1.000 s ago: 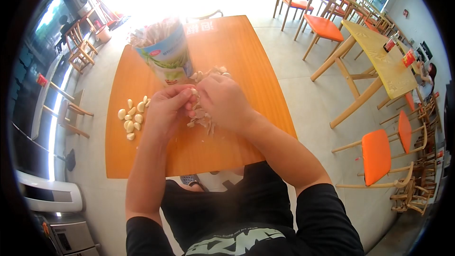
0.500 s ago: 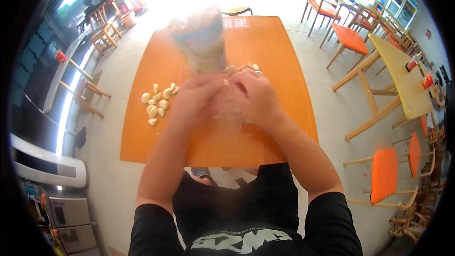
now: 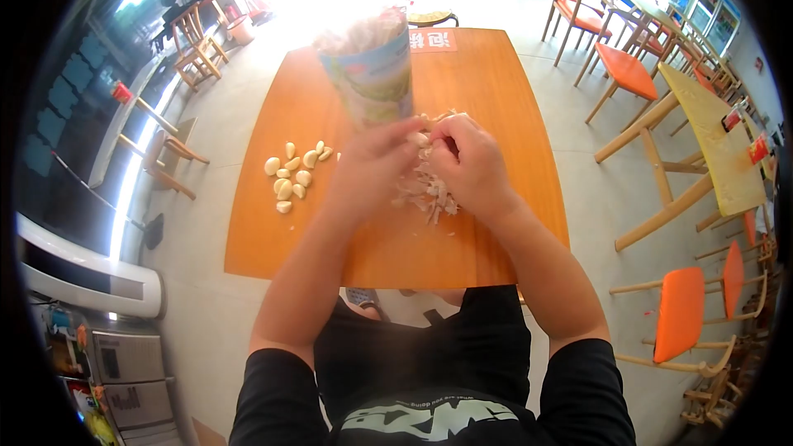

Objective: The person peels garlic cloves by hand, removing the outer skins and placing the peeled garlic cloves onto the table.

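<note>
A pale garlic clove (image 3: 420, 139) sits between my two hands above the middle of the table. My right hand (image 3: 472, 163) is closed, pinching it with thumb and forefinger. My left hand (image 3: 373, 163), slightly blurred, meets it from the other side with its fingertips closed on the clove. Beneath and just in front of my hands lie loose garlic skins (image 3: 434, 196). Left of my left forearm, several peeled cloves (image 3: 283, 186) are spread in a loose group. Beyond my hands stands a blue and green bag (image 3: 373, 74) filled to the top; its contents are blurred.
All this rests on an orange wooden table (image 3: 512, 231) with a red label (image 3: 434, 40) at its far edge. A low stool (image 3: 431, 18) stands behind it. To the right are a yellowish table (image 3: 723, 140) and orange-seated chairs (image 3: 625, 73); a wooden chair (image 3: 194, 45) is at left.
The view has shifted slightly, so the whole scene sits farther right. My hands stay together at the clove, the left one having changed its finger position. More of the skins shows below them.
</note>
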Motion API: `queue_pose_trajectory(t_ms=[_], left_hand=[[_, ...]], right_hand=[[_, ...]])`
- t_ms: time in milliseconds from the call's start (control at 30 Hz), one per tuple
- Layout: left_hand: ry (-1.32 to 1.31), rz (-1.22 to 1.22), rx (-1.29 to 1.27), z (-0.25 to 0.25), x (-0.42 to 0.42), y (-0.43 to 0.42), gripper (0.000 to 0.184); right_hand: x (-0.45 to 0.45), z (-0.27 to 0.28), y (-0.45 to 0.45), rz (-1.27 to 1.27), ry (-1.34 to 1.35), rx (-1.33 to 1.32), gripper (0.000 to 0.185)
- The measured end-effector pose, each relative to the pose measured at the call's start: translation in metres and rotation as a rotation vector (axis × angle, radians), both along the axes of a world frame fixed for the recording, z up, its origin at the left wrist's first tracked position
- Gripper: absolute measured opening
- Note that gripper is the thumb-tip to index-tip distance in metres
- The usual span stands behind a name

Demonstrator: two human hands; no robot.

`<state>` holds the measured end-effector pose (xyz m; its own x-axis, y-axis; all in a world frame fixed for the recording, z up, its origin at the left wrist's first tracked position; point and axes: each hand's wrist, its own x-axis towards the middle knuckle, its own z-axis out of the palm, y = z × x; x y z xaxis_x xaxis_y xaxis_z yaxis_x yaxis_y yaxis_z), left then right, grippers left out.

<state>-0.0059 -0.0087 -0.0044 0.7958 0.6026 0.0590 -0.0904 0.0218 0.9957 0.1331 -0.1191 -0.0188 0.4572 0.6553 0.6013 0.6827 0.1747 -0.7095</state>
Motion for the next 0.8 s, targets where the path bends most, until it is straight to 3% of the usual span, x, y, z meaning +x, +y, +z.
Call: queue_pose_trajectory(t_ms=[167, 267, 333, 367, 433, 633, 800], left_hand=[[-0.057, 0.086, -0.015, 0.001, 0.003, -0.004, 0.029], [0.021, 0.118, 0.112, -0.004, 0.004, -0.004, 0.022], [0.036, 0.186, 0.407, -0.010, 0.006, -0.004, 0.019], [0.036, 0.187, 0.408, -0.010, 0.005, -0.003, 0.019], [-0.056, 0.212, 0.960, -0.010, 0.006, -0.002, 0.019], [-0.135, 0.189, 1.099, -0.004, 0.008, -0.005, 0.020], [-0.104, 0.205, 1.039, -0.006, 0.007, -0.007, 0.017]], right_hand=[[-0.001, 0.007, -0.003, 0.040, -0.018, -0.007, 0.005], [-0.002, 0.011, -0.006, 0.046, -0.021, -0.032, 0.007], [-0.003, 0.011, -0.006, 0.044, -0.033, -0.039, 0.009], [-0.004, 0.011, -0.006, 0.032, -0.028, -0.050, 0.011], [-0.005, 0.012, -0.007, 0.022, -0.023, -0.060, 0.013], [-0.009, 0.013, -0.007, -0.049, -0.102, -0.107, 0.014], [-0.011, 0.010, -0.005, -0.126, -0.121, -0.035, 0.008]])
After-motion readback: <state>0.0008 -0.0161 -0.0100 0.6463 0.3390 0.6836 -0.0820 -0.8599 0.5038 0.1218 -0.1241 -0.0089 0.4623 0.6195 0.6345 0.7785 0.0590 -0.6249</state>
